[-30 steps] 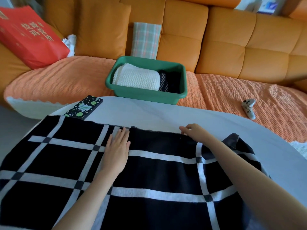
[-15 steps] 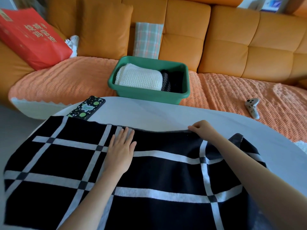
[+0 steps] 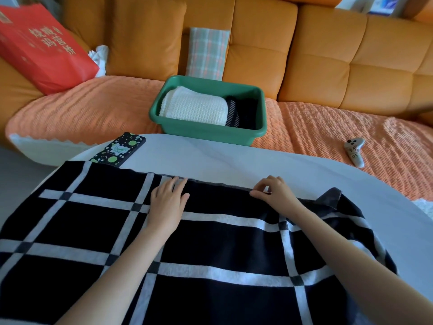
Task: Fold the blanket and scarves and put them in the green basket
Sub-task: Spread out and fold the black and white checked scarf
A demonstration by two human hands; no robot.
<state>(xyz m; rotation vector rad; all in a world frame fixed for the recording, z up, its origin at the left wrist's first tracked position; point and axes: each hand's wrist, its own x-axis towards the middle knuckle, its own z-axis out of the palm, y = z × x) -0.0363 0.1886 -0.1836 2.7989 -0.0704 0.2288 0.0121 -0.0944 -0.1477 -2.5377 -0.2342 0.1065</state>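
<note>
1. Left hand [image 3: 167,202] lies flat, palm down, fingers spread a little, on the black knitted blanket with the white grid stripes [image 3: 210,249], close to its far edge. Nothing gripped.
2. Right hand [image 3: 274,192] is at the same far edge, to the right of the left hand; thumb and fingertips are pinched on the hem there.
3. Hands are apart, both on the blanket, forearms running across it toward me.
4. Blanket is spread over the near part of the round white table [image 3: 234,160]. Its far right corner is turned up, showing a grey underside.
5. Green rectangular plastic basket [image 3: 210,134] sits past the table on the orange textured sofa cover [image 3: 93,109]. Inside: a folded white knitted cloth [image 3: 194,107] on the left, a dark folded striped cloth [image 3: 239,113] on the right, touching it.
6. Black case with green dots [image 3: 118,150] lies on the table's far left, its near end just beside the blanket edge.
7. Small white game controller [image 3: 355,150] is on the sofa cover, well to the right.
8. Red bag with printed characters [image 3: 42,45] leans on the orange leather sofa back [image 3: 328,57], far left.
</note>
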